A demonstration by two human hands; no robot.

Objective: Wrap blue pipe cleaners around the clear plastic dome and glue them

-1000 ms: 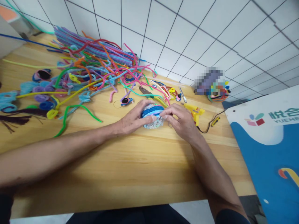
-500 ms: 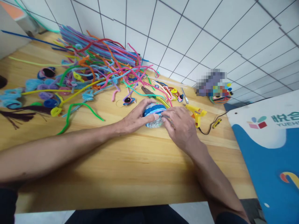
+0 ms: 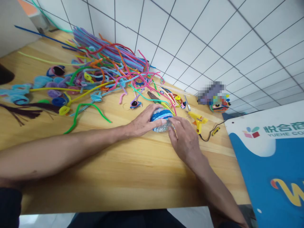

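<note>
A small round object (image 3: 160,119), wrapped on top with blue pipe cleaner and glittery below, sits on the wooden table (image 3: 133,171). My left hand (image 3: 142,122) wraps its fingers round the object's left side. From the right, my right hand (image 3: 184,137) presses fingertips together against the blue wrapping, pinching what looks like the pipe cleaner's end.
A big tangle of coloured pipe cleaners (image 3: 104,68) fills the table's far left, with coiled pieces (image 3: 55,101) nearer. A yellow glue gun (image 3: 198,120) with its cord lies just right of my hands. A blue and white board (image 3: 268,158) stands at the right.
My right hand has slid down and in toward the object's front right. The left hand keeps its hold. The view has shifted slightly to the left.
</note>
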